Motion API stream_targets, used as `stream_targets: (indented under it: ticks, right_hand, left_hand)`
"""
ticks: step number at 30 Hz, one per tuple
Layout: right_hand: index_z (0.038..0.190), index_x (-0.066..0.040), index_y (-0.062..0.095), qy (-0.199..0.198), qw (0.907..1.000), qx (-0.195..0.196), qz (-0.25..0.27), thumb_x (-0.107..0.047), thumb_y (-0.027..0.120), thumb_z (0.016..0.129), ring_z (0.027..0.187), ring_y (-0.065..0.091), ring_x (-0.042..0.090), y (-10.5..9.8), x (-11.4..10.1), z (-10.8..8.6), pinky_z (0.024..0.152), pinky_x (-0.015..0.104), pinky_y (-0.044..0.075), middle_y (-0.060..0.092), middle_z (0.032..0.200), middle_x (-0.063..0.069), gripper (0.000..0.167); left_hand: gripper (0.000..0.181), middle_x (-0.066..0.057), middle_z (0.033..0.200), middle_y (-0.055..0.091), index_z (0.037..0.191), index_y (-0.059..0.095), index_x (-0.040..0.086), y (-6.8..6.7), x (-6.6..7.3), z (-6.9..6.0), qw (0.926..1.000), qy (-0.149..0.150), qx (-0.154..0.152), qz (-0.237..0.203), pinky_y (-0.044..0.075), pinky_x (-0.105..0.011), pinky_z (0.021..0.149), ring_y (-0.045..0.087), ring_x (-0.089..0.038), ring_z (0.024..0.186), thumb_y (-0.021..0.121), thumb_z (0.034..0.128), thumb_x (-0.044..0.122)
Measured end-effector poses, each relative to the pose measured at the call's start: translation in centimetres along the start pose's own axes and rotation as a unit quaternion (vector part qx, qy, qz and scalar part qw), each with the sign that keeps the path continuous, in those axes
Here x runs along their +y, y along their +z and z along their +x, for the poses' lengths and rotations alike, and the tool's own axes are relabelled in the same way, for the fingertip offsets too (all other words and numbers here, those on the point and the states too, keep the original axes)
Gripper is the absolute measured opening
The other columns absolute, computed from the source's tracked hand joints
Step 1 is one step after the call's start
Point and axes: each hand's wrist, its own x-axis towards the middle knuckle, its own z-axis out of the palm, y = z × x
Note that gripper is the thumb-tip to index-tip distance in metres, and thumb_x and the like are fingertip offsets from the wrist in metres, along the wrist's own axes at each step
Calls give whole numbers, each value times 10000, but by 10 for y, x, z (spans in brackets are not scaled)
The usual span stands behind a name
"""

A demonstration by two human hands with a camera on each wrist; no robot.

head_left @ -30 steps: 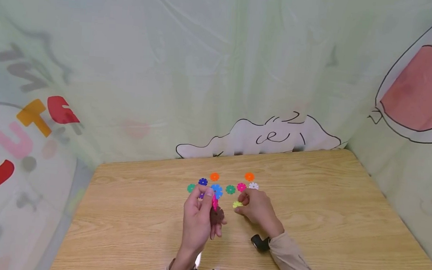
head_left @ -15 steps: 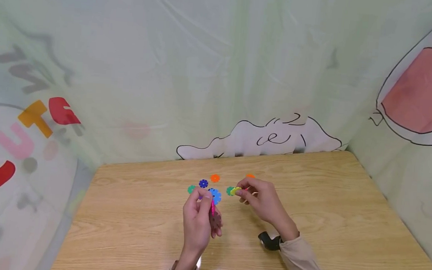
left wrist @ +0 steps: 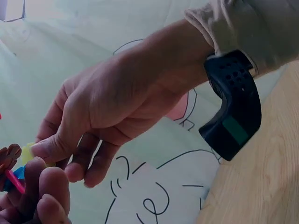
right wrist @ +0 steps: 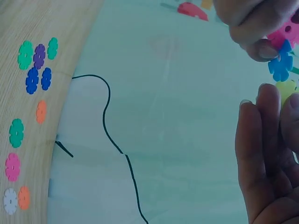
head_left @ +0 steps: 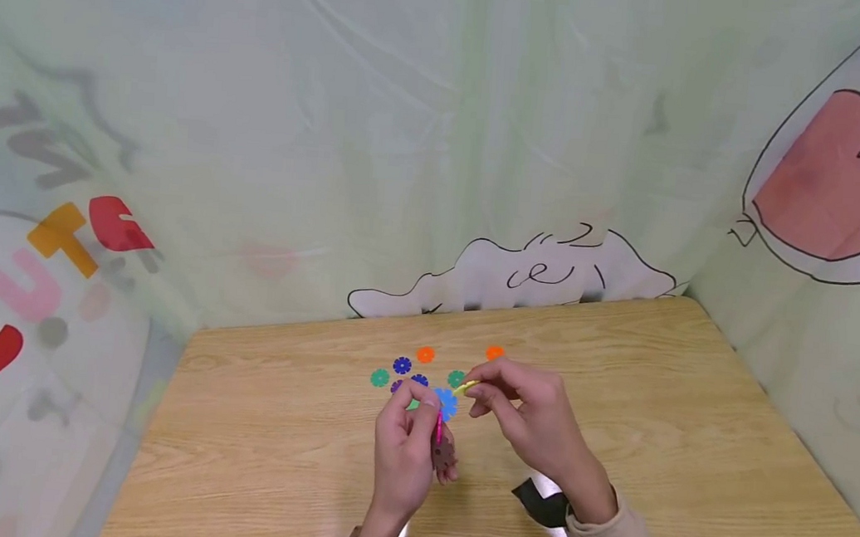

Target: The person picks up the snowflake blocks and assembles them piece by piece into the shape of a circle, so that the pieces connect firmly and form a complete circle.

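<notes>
My left hand (head_left: 403, 458) pinches a joined cluster of notched plastic snowflake discs above the table. A blue disc (head_left: 447, 405), a pink disc (head_left: 439, 427) seen edge-on and a brown disc (head_left: 444, 454) make up its visible parts. Facing it, my right hand (head_left: 533, 400) holds a yellow disc (head_left: 465, 387) between thumb and fingers. In the right wrist view that yellow disc (right wrist: 286, 88) is just below the blue one (right wrist: 281, 67); whether they touch I cannot tell. Fingers hide part of the cluster in the left wrist view, where the brown disc (left wrist: 9, 155) shows.
Loose discs lie on the wooden table (head_left: 277, 424) beyond my hands, among them an orange disc (head_left: 426, 354), a dark blue disc (head_left: 402, 365) and a green disc (head_left: 380, 377). Pink (right wrist: 12, 167) and white (right wrist: 10, 201) discs show in the right wrist view. A printed curtain (head_left: 317, 169) stands behind.
My right hand has lifted the yellow disc off the table and brought it up beside the cluster. My left hand has shifted slightly right, turning the blue disc towards the yellow one.
</notes>
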Motion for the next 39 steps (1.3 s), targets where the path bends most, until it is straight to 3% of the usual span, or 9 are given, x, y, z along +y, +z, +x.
stream_targets:
  ticks: [6, 10, 14, 19, 28, 36, 39]
  right_hand:
    - [991, -13, 735, -53, 10000, 22, 6, 99, 778, 883, 628, 721, 86, 1, 0, 0, 613, 177, 614, 772, 832, 83, 161]
    - [975, -23, 744, -77, 10000, 48, -34, 143, 807, 822, 618, 710, 69, 2, 0, -1, 609, 173, 611, 770, 825, 66, 235]
    - [935, -62, 748, -401, 9983, 85, -420, 160, 836, 763, 606, 673, 53, 2, -2, -1, 603, 141, 581, 756, 818, 30, 294]
    - [913, -109, 740, -882, 9869, 109, -1350, 84, 795, 837, 604, 612, 36, 0, -7, -1, 575, 118, 519, 735, 794, -27, 216]
    - [861, -79, 695, -1433, 9643, 74, -2228, 195, 813, 686, 601, 662, 78, 1, -16, 1, 584, 200, 601, 740, 742, -18, 346]
    - [860, -97, 687, -1293, 9729, 4, -1918, 276, 693, 733, 610, 675, 75, 3, -13, 0, 595, 180, 592, 726, 722, -27, 394]
    - [874, -83, 734, -1042, 9842, -8, -1432, 266, 719, 752, 621, 693, 80, 0, -9, -1, 607, 165, 592, 746, 741, -8, 369]
  left_hand:
    - [329, -416, 631, 504, 964, 424, -110, 0, 3, -1, 9994, -61, -165, -306, 513, -277, 349, 602, -75, 424, 411, 1143, 165]
    - [347, -444, 665, 493, 983, 406, -113, -1, 5, -1, 9986, -215, -248, -414, 524, -242, 384, 610, -78, 438, 394, 1152, 190]
    - [333, -447, 679, 493, 994, 412, -97, -2, 7, -1, 9982, -363, -283, -373, 517, -215, 402, 614, -78, 441, 396, 1152, 196]
    - [347, -447, 677, 495, 978, 421, -110, -4, 7, -1, 9974, -460, -416, -373, 509, -206, 402, 626, -81, 447, 436, 1142, 196]
    - [344, -430, 684, 538, 972, 430, -83, -4, 5, 1, 9966, -370, -721, -169, 558, -279, 408, 652, -84, 476, 426, 1156, 207]
    - [337, -435, 692, 574, 970, 421, -86, -2, 0, 2, 9957, -252, -872, -161, 573, -339, 398, 672, -86, 490, 406, 1160, 191]
    - [322, -436, 683, 569, 968, 433, -77, -1, -2, 3, 9959, -184, -834, -295, 568, -331, 392, 673, -92, 483, 412, 1157, 183]
